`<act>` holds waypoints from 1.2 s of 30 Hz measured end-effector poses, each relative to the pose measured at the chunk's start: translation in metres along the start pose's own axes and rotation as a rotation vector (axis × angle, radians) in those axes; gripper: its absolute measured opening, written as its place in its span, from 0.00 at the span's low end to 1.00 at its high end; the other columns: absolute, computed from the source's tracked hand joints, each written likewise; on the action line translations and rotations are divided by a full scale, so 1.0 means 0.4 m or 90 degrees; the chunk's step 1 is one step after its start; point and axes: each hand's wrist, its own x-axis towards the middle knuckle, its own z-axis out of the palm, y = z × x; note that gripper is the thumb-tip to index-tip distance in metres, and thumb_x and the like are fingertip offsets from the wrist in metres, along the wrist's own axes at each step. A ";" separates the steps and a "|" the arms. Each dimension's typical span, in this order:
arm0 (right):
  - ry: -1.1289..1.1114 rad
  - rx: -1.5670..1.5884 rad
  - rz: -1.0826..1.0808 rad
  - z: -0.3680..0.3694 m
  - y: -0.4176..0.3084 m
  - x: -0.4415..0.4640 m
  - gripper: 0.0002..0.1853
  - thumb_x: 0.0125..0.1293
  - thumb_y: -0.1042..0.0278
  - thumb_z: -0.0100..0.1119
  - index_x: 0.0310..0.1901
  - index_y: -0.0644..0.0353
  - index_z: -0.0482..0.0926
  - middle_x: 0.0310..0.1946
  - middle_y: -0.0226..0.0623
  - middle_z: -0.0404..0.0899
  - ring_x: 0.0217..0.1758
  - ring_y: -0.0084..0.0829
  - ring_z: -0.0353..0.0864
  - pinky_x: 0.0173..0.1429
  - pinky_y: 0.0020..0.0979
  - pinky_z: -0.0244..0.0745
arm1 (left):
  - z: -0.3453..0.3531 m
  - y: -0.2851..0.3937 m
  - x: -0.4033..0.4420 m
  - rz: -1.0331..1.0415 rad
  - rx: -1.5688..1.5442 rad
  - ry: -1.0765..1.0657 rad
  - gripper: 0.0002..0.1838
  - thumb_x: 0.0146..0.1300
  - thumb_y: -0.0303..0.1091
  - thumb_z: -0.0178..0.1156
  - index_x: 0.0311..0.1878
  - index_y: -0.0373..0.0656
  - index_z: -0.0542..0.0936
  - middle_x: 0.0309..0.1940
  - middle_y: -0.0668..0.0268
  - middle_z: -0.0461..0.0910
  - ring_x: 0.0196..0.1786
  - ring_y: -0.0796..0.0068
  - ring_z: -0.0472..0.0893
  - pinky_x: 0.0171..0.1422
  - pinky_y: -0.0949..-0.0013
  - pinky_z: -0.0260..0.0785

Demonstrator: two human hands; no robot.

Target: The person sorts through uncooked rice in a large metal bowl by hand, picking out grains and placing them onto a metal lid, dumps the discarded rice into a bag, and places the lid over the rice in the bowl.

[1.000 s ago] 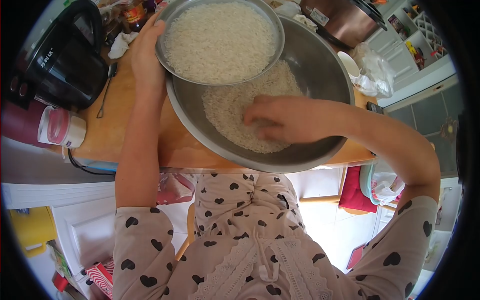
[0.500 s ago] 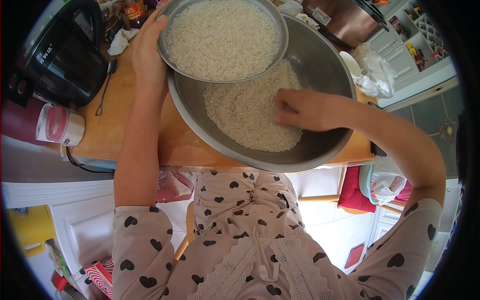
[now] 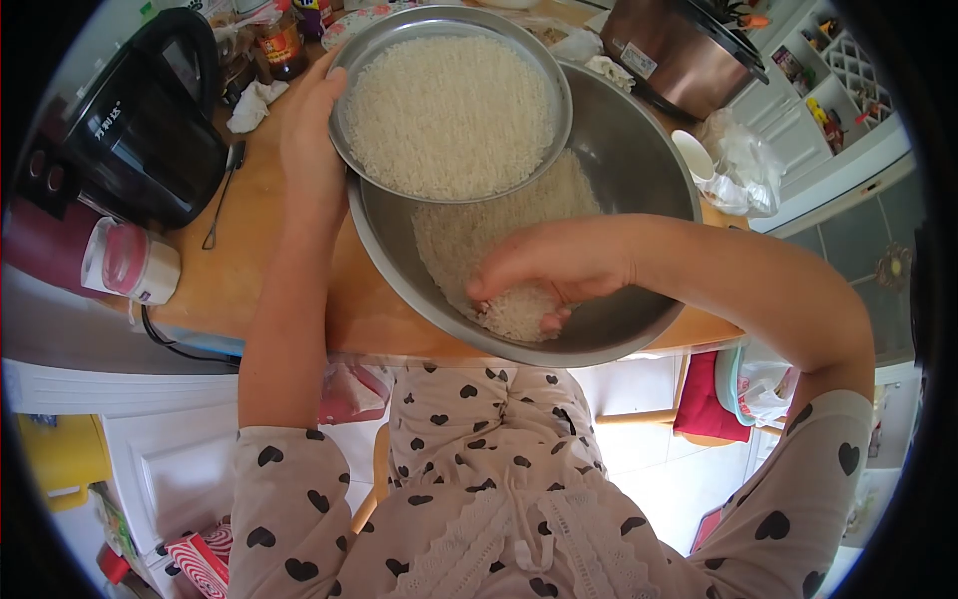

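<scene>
My left hand [image 3: 314, 130] grips the left rim of a shallow metal bowl [image 3: 344, 135] filled with white rice [image 3: 449, 115]. That bowl is held over the far left part of a large metal basin [image 3: 649, 120], covering some of it. More rice [image 3: 499, 225] lies in the basin. Down inside, near the basin's front wall, my right hand [image 3: 554, 262] is bent with fingers curled round a heap of rice [image 3: 524, 311]. Some of its fingertips are hidden by the rice and the hand itself.
On the wooden table [image 3: 269, 215], a black kettle [image 3: 150, 130], a thin metal utensil [image 3: 222, 200] and a lidded jar [image 3: 130, 260] stand or lie to the left. At the back right are a rice cooker [image 3: 679, 50], a white cup [image 3: 692, 155] and a plastic bag [image 3: 743, 165].
My right hand has moved left and toward me through the basin, its fingers now round a heap of rice. The shallow bowl sits slightly lower in view, still held by my left hand.
</scene>
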 end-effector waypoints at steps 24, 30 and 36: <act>0.213 -0.159 -0.311 -0.073 -0.266 -0.135 0.21 0.69 0.51 0.47 0.34 0.64 0.77 0.28 0.38 0.80 0.29 0.26 0.81 0.28 0.23 0.75 | 0.015 0.015 -0.005 -0.013 -0.020 0.018 0.24 0.63 0.36 0.48 0.59 0.30 0.70 0.53 0.58 0.74 0.54 0.72 0.73 0.60 0.74 0.61; 0.192 -0.087 -0.371 -0.139 -0.330 -0.188 0.24 0.73 0.52 0.39 0.50 0.67 0.73 0.48 0.44 0.78 0.50 0.35 0.79 0.53 0.35 0.77 | 0.019 0.023 -0.010 -0.014 -0.001 0.024 0.24 0.63 0.36 0.48 0.58 0.30 0.70 0.51 0.58 0.75 0.53 0.72 0.74 0.59 0.73 0.62; 0.214 -0.200 -0.391 -0.192 -0.275 -0.257 0.23 0.71 0.51 0.41 0.46 0.67 0.75 0.43 0.44 0.79 0.43 0.33 0.81 0.49 0.34 0.77 | 0.021 0.026 -0.012 -0.010 -0.012 0.020 0.24 0.63 0.36 0.48 0.57 0.29 0.71 0.51 0.58 0.75 0.53 0.72 0.74 0.59 0.74 0.62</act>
